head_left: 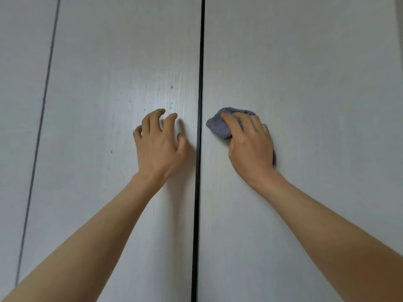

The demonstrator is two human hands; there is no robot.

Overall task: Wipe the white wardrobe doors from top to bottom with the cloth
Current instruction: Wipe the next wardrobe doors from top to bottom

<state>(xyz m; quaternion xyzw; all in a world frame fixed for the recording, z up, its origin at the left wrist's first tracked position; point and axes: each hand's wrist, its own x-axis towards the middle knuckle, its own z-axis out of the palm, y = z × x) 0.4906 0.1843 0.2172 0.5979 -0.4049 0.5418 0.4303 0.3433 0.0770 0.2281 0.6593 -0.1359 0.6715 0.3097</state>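
Scene: A person faced two white wardrobe doors, both bare forearms raised toward the panels.
Right hand: The right hand [250,144] lay over a bunched grey-blue cloth [220,125], fingers curled across it and pressing it flat against the right door [316,83].
Left hand: The left hand [160,142] held nothing; its fingers were spread and loosely bent, the tips at or just off the left door [109,62]. Whether they touched could not be told.
Cloth position: The cloth sat just right of the dark gap [200,62] between the doors, at about the same height as the empty hand.
Key relation: The doors ran long from top to bottom, and panel stretched both above and below the cloth; judged from that, the stroke called for a straight downward pull by the right hand, the nearer of the two.
Left door surface: Small dark specks [171,86] dotted the panel above the left hand, suggesting it was not yet wiped.
Far left: A thinner seam [43,99] marked a further panel.
Containers: None were in view.
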